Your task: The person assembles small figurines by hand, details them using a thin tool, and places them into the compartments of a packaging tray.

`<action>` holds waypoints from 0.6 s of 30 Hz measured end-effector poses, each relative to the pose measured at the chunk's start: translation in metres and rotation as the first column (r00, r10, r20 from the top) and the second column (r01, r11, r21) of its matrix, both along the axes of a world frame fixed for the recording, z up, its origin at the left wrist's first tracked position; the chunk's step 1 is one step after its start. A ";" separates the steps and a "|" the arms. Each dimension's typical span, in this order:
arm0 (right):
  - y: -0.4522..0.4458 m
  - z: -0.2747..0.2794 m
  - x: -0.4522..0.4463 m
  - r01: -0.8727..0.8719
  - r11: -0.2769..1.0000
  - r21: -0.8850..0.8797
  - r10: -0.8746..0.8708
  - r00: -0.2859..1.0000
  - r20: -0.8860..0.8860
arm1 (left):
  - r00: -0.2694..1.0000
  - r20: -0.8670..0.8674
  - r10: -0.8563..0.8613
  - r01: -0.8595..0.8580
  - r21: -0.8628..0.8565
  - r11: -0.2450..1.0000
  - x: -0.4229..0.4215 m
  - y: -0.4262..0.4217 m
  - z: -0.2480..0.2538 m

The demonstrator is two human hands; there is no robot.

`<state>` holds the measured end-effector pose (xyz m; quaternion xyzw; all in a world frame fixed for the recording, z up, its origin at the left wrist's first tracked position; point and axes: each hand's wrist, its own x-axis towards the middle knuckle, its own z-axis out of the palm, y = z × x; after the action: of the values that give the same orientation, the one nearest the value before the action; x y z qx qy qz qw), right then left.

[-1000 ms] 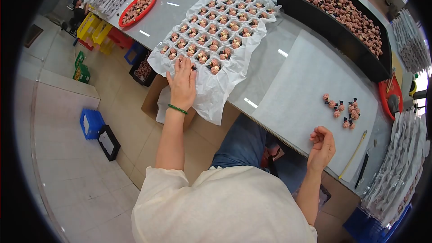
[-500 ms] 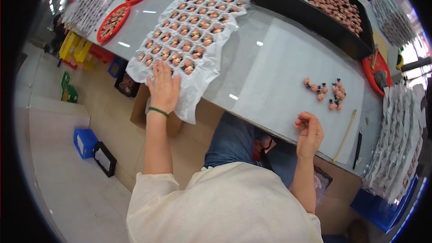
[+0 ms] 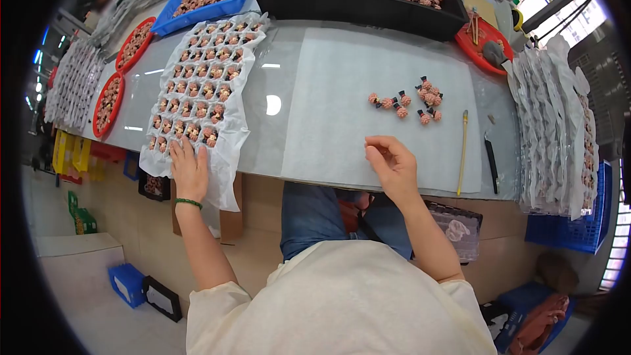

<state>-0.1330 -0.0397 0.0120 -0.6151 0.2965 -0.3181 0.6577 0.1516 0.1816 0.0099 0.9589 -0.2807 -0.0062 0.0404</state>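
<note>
My left hand (image 3: 190, 174), a green band at its wrist, lies with fingers stretched on the near edge of a white tray (image 3: 238, 137) lined with thin paper or film. The tray's cells hold small pink, knobbly pieces with dark and gold-coloured parts (image 3: 209, 137). My right hand (image 3: 396, 169) hovers over the near part of a white sheet (image 3: 328, 112), fingers loosely bent and thumb apart from them; nothing shows between them. Beyond it on the sheet lie several loose pink pieces with black tops (image 3: 430, 95).
A black bin (image 3: 355, 8) and a blue tray (image 3: 174, 10) of pink pieces stand at the back. Red dishes (image 3: 110, 102) sit left. A yellow brush-like stick (image 3: 463, 151), a black pen-like tool (image 3: 491, 165), a red dish (image 3: 470, 46) and stacked trays (image 3: 549, 138) are right.
The view has turned, so the table appears shifted left and more level. My left hand stays at the tray's near edge. My right hand has moved forward, over the white sheet.
</note>
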 end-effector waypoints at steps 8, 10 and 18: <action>-0.058 0.010 0.032 -0.065 0.231 -0.971 -0.485 0.857 -0.173 | 0.857 0.445 -0.260 0.515 -0.748 0.419 -0.089 -0.071 0.050; -0.064 0.007 0.036 -0.194 0.176 -0.965 -0.500 0.827 -0.258 | 0.810 0.343 -0.477 0.542 -0.749 0.382 -0.114 -0.090 0.041; -0.010 0.011 0.009 0.069 0.845 -0.530 -0.158 0.980 -0.124 | 0.383 -0.445 -0.810 -0.385 -0.874 0.297 -0.162 -0.165 -0.008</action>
<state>-0.1244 -0.0499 0.0232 -0.7760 0.2876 -0.3738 0.4188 -0.0102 0.0167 0.0020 0.5087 -0.3202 -0.3575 0.7148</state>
